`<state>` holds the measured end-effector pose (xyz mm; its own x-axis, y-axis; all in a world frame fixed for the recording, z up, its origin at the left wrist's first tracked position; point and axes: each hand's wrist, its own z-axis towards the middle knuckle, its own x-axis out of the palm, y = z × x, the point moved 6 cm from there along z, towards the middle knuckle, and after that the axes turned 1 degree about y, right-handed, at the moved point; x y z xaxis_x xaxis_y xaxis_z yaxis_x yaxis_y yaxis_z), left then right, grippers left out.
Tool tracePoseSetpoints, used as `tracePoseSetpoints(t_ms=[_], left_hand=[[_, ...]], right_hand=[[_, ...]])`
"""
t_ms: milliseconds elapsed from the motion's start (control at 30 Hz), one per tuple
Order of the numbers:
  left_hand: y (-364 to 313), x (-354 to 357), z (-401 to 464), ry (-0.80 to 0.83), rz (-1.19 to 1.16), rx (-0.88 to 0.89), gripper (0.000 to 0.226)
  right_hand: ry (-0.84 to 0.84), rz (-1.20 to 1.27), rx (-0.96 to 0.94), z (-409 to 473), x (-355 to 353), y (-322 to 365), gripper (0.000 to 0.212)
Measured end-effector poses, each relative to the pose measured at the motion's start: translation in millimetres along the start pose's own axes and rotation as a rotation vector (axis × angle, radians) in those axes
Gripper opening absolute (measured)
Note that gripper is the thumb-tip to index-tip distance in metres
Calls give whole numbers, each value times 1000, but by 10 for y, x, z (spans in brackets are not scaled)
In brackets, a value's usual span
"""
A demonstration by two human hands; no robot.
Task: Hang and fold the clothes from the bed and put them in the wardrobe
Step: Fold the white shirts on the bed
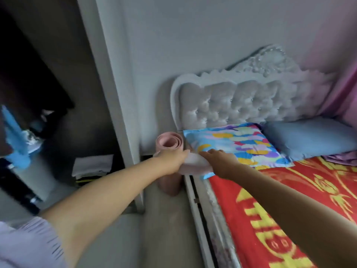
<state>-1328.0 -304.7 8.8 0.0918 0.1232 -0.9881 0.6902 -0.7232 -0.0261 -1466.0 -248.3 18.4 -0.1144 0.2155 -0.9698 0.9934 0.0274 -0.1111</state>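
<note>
Thing in hand: a pale pink folded garment (195, 163), held between your two hands at the head corner of the bed (270, 200), just over its edge and in front of the patterned pillow (239, 144).
Left grip: your left hand (172, 161) is clamped on the garment's left end, fingers curled round it.
Right grip: your right hand (218, 161) holds the right end (how the fingers lie is blurred, but they seem to pinch the cloth).
Long axis: the bundle runs left to right, from one hand to the other.
Way to the goal: the wardrobe (58, 113) lies to your left, its open side toward you, with a folded stack (92, 167) on a shelf.
Nearer hand: your left, so I'd judge it leads the swing.
In the path: a rolled pink mat (170, 144) stands just behind the hands.
</note>
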Motion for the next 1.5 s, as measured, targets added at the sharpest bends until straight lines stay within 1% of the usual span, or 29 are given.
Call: tracePoseSetpoints(t_ms=[67, 133, 200, 267, 400, 533, 633, 733, 833, 1033, 1167, 1200, 1267, 1367, 1433, 1500], left_hand=[[717, 132, -507, 19, -6, -111, 54], [1395, 250, -1006, 71, 21, -219, 49], [2009, 314, -1475, 119, 24, -310, 52], [2543, 340, -1890, 124, 9, -399, 53], [3379, 419, -2517, 130, -8, -539, 46], [3992, 620, -2850, 146, -40, -609, 41], [4391, 822, -2852, 183, -83, -623, 42], [4862, 1009, -2648, 211, -119, -622, 45], [5349, 1251, -2318, 208, -144, -605, 47], [6483, 1738, -1484, 281, -219, -546, 48], [7249, 2079, -926, 267, -113, -473, 49], [7424, 2147, -797, 254, -83, -456, 48], [7791, 2357, -486, 234, -106, -439, 44], [8223, 2709, -39, 188, -90, -465, 43], [8455, 2963, 231, 107, -41, -516, 44], [8592, 3346, 447, 51, 10, -537, 52]], right_hand=[[17, 12, -103, 325, -68, 829, 66], [32, 10, -217, 610, -149, 1652, 67], [46, 23, -315, 842, -256, 2420, 73], [48, 21, -375, 1048, -363, 3064, 76], [57, 18, -495, 1420, -531, 4083, 74], [77, 14, -591, 1808, -503, 4765, 71], [102, -14, -638, 2192, -376, 5082, 71], [120, -8, -664, 2705, -258, 5284, 69], [134, -12, -670, 3309, -72, 5424, 71], [226, 58, -625, 4667, 215, 5662, 70], [251, 105, -612, 5542, 457, 5863, 69], [240, 109, -613, 5751, 508, 5899, 67], [225, 103, -612, 6239, 666, 5973, 66], [169, 103, -545, 6885, 955, 5997, 63], [38, 86, -472, 7215, 1182, 5983, 60], [-73, 102, -410, 7405, 1520, 5978, 63]])
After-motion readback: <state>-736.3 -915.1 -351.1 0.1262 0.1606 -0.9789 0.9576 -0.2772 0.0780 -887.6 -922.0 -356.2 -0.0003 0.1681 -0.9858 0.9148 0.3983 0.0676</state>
